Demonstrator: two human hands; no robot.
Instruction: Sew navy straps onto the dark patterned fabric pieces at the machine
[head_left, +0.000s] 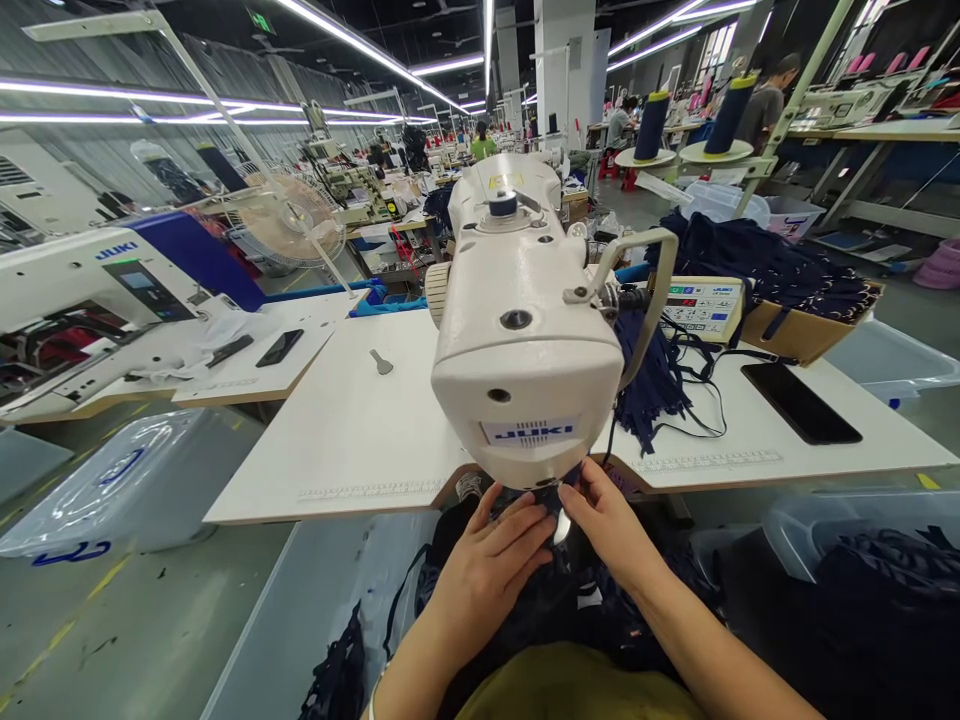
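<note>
The white sewing machine (525,350) stands in front of me, its head hiding the needle area. My left hand (495,550) lies just below the head, fingers together over dark navy fabric (540,580) and holding it. From the right, my right hand (607,515) pinches the edge of that fabric close under the head, its fingertips partly hidden. Between the two hands shows a small shiny silvery piece (562,527); I cannot make out what it is. More of the dark fabric hangs down over my lap.
Navy straps (649,385) lie right of the machine, beside a control panel (701,308) and a black phone (801,402). A cardboard box (810,325) holds navy pieces. A flat metal piece (381,362) rests on the white table (337,430). Plastic bins (142,480) stand around. Other people work farther back.
</note>
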